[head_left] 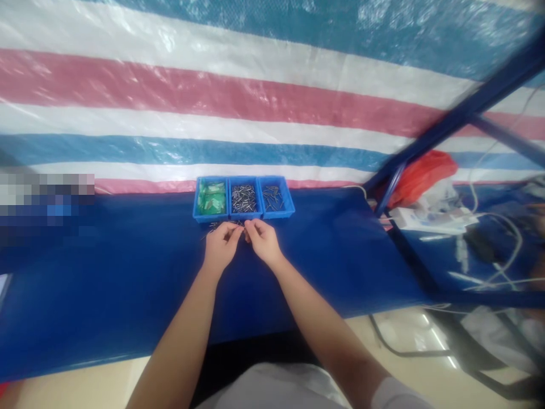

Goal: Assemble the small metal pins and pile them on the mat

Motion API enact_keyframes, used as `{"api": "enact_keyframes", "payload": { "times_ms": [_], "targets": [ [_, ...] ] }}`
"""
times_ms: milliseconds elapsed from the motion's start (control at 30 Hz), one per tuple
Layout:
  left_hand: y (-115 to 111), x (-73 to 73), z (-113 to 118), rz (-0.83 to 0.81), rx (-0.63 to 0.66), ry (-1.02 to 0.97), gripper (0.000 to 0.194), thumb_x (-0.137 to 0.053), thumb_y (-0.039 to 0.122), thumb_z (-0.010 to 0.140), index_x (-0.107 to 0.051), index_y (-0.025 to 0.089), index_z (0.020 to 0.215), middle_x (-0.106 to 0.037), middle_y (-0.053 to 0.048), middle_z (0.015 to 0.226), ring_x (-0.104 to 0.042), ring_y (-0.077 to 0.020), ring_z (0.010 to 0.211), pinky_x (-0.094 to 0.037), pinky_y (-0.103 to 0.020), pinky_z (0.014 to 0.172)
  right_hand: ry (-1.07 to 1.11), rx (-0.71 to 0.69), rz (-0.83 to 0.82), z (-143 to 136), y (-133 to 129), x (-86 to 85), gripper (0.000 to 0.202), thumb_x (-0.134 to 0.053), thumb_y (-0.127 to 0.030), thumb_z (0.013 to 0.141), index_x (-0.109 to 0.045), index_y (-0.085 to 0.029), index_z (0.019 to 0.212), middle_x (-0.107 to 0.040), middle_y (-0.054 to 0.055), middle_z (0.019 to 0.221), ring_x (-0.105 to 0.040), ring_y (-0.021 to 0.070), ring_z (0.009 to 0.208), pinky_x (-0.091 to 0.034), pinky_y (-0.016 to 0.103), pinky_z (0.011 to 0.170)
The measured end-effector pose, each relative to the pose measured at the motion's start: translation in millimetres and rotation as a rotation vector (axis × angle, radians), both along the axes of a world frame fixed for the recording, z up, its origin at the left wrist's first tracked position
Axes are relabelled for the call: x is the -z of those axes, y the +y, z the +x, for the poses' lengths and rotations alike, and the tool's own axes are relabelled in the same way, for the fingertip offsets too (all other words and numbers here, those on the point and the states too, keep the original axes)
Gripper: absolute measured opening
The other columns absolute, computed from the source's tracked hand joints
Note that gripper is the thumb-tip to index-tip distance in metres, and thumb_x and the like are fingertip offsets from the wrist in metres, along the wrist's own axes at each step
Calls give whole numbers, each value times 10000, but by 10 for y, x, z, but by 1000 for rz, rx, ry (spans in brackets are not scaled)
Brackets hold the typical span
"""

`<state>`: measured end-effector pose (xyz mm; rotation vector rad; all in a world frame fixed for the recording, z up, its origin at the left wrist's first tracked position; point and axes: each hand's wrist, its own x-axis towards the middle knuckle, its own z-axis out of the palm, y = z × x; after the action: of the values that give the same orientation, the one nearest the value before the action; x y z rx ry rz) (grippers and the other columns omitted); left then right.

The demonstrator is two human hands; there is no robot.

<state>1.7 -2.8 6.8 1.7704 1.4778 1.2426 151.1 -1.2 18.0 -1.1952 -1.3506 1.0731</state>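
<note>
My left hand [222, 243] and my right hand [261, 240] meet over the blue table, just in front of three joined blue bins. Both have thumb and forefinger pinched, fingertips almost touching. Whatever they hold is too small and blurred to name. Some loose thin metal pieces [212, 227] lie beside my left hand, partly covered by it. Green-and-clear small packets fill the left bin [196, 209]. Many short metal pins or screws [243, 199] heap up in the middle bin. Fewer, longer screw-like pieces [271, 197] lie in the right bin [289, 205].
Behind the blue table [128, 272] hangs a striped plastic sheet [255, 102]. On the right stands a blue metal frame [426, 130], with a red bag [426, 173], a white power strip [430, 220] and tangled cables beyond it. A chair [426, 352] is at lower right.
</note>
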Motion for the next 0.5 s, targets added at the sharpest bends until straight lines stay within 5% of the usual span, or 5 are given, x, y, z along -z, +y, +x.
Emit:
{"api": "enact_keyframes", "payload": {
  "times_ms": [500],
  "targets": [
    [3,-16,-26,4,-1,12,407,-594,453,933,-662,193,628,-638,1,544,-595,-125,540,-444,-247,574,-5,-40,8,-3,-24,-2,500,-531,-662,929,-556,-221,695,-587,-10,606,-555,140,576,-473,275,610]
  ]
}}
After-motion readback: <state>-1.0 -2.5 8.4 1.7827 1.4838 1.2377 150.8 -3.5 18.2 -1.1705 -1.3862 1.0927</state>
